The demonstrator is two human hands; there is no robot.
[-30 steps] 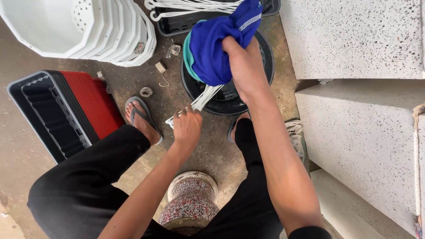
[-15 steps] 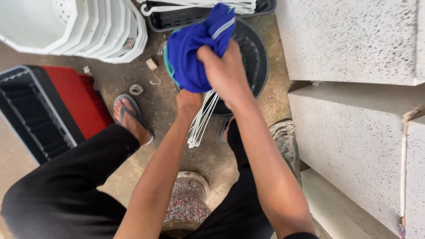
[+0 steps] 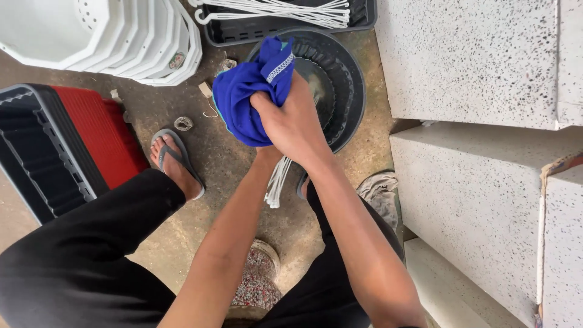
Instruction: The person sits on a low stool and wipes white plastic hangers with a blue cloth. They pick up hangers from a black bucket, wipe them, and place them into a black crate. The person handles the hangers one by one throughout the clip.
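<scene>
The right hand (image 3: 290,124) has its grip clamped on a bunched blue cloth (image 3: 249,97), held over the near rim of a round black basin (image 3: 346,79). The cloth's long axis runs from the grip up and away toward the basin, its white-trimmed edge pointing farthest from the fist. Below the grip, a bundle of white hangers (image 3: 278,182) points down toward the floor. The left hand (image 3: 267,152) lies under the right fist, mostly hidden; whether its grip is closed cannot be told. The cloth's lower folds and the hangers' upper ends are covered by the hands.
</scene>
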